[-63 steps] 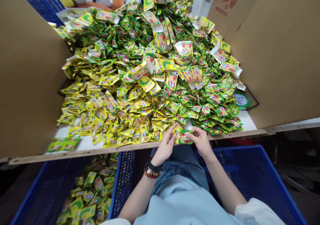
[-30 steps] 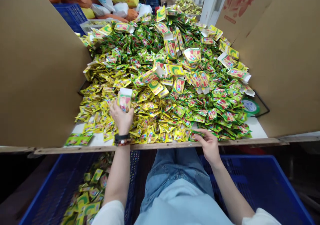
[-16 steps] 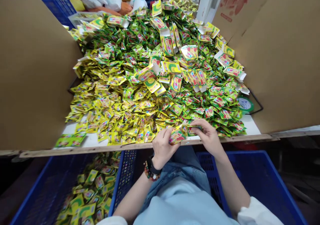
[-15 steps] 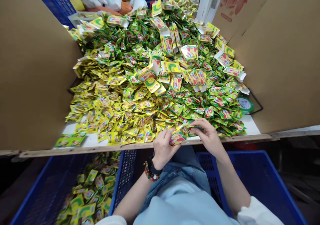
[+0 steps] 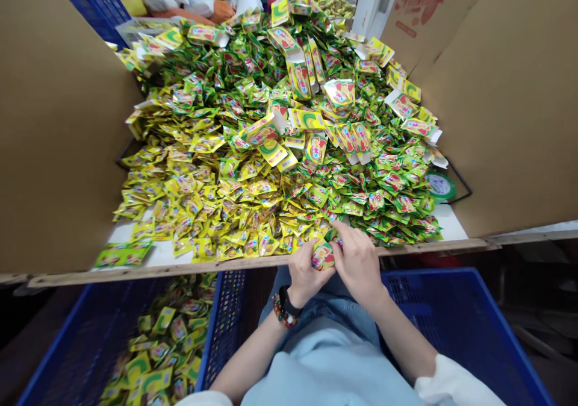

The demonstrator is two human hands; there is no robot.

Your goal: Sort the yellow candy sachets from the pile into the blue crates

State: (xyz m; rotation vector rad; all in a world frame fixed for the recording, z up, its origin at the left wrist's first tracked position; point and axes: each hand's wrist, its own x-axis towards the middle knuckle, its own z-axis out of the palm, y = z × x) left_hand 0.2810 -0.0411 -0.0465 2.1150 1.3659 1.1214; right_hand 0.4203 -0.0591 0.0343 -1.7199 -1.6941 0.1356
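Note:
My left hand (image 5: 307,275), with a bead bracelet and a dark band at the wrist, is closed round a small printed carton (image 5: 323,256) at the table's front edge. My right hand (image 5: 360,266) is closed at the carton's upper right end. Its fingers pinch a small green candy packet (image 5: 333,236) against that end; how far the packet sits inside is hidden by the fingers. Just beyond both hands lies a large heap of yellow packets (image 5: 203,201) and green packets (image 5: 392,180).
Several open cartons (image 5: 307,120) lie on the heap. Cardboard walls (image 5: 58,129) flank the table. Below, a blue crate (image 5: 212,334) on the left holds filled cartons (image 5: 149,370); another blue crate (image 5: 474,315) stands right. A green tape roll (image 5: 440,185) lies by the right wall.
My right hand has moved left and closer to my left hand, bringing the green packet up to the carton. The carton has shifted slightly right and is turned more upright.

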